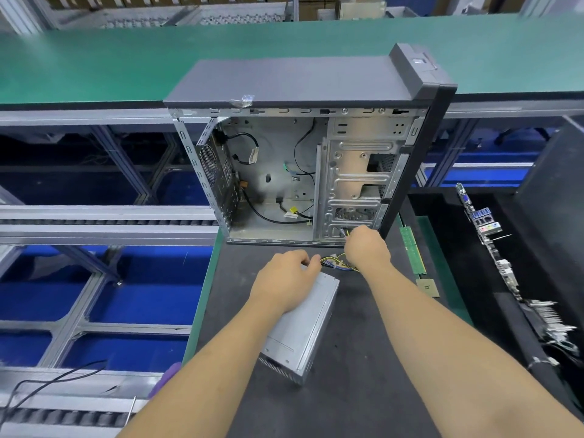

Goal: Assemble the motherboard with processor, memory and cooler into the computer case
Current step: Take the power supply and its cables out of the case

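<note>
The computer case (pixel 294 86) stands upright on the dark mat with its side open toward me, loose cables hanging inside. A silver power supply (pixel 303 330) lies on the mat in front of it. My left hand (pixel 284 281) grips the supply's far end. My right hand (pixel 366 246) holds the bundle of coloured wires (pixel 335 263) running from the supply toward the case's lower front corner. A green memory stick (pixel 412 251) and a processor (pixel 427 287) lie to the right on the mat. The motherboard (pixel 493 245) leans on edge at the far right.
A dark work mat (pixel 347 390) covers the bench. A green conveyor (pixel 126 64) runs behind the case. Roller rails and blue bins (pixel 94 298) lie to the left. A black foam tray (pixel 458 216) holds the motherboard on the right. A black cable (pixel 57 379) trails at lower left.
</note>
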